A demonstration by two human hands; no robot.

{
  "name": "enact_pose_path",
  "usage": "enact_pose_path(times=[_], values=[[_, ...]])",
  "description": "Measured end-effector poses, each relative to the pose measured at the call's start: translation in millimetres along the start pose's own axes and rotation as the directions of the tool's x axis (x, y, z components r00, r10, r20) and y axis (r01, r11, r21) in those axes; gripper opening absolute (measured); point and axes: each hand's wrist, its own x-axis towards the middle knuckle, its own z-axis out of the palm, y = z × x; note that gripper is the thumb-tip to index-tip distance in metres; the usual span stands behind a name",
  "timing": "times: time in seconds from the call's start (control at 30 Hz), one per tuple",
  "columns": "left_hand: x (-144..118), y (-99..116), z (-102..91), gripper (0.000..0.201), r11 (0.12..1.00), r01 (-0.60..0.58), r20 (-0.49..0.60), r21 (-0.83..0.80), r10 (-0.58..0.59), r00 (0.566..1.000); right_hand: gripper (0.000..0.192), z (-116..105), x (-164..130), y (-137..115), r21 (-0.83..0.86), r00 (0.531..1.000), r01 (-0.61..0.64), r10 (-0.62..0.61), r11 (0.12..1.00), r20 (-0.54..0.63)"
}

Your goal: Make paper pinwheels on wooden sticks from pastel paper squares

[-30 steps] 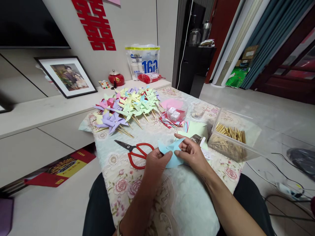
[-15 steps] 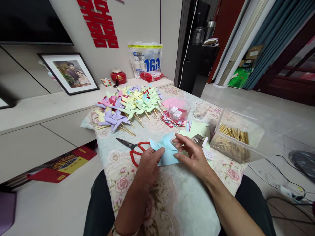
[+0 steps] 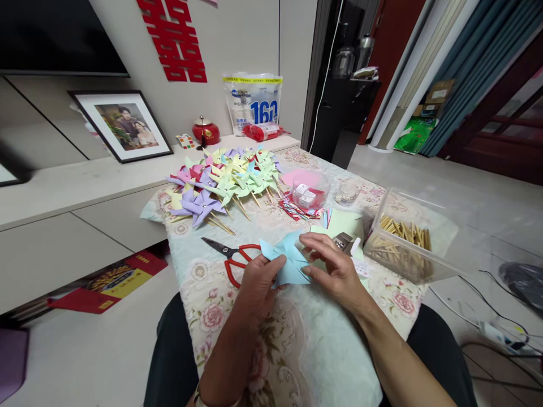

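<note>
Between both hands' grip (image 3: 258, 277) (image 3: 335, 268), light-blue paper (image 3: 285, 261) folds into pinwheel points.

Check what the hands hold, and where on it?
Both hold a light blue paper piece: left hand pinches its left edge, right hand its right side.

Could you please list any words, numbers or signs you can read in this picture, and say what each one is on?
"160": large white figures on the blue-and-white plastic pack against the wall.
Red double-happiness sign: a paper cutout on the wall.
Smaller print on the pack: too blurred to read.
Red-and-yellow printed sheet under the cabinet: unreadable.
</note>
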Motion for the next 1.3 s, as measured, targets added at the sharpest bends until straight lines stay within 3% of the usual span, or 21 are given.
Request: enact_pose_path(times=[0.23, 0.4, 0.53, 0.67, 1.13, 1.3], values=[[0, -1, 0.3, 0.037, 0.998, 0.012, -0.058, 0.057, -0.009, 0.998, 0.02, -6, 0, -1, -0.132, 0.994, 0.059, -0.047, 0.99, 0.097], [3, -8, -3.6, 0.034, 0.982, -0.028, -0.083, 0.188, 0.044, 0.996, 0.017, -5, 1, 2, -0.098, 0.988, 0.038, -0.023, 0.994, 0.151], [6, -13, -5.2, 0.035, 0.985, -0.105, -0.045, 0.135, 0.112, 0.993, 0.015, -5, 3, 1, -0.038, 0.976, 0.009, -0.001, 0.999, 0.217], [8, -14, -5.7, 0.032, 0.983, -0.108, -0.006, 0.146, 0.11, 0.994, 0.014, -4, 5, -5, -0.077, 0.969, -0.009, 0.028, 0.997, 0.246], [8, -19, -1.7, 0.033, 0.985, -0.081, 0.011, 0.153, 0.08, 0.997, 0.01, 3, 3, -7, -0.078, 0.974, -0.18, 0.189, 0.981, 0.126], [8, -19, -2.5, 0.027, 0.989, -0.082, -0.027, 0.12, 0.085, 0.996, 0.01, -1, 4, -3, -0.054, 0.979, -0.17, 0.175, 0.984, 0.103]])
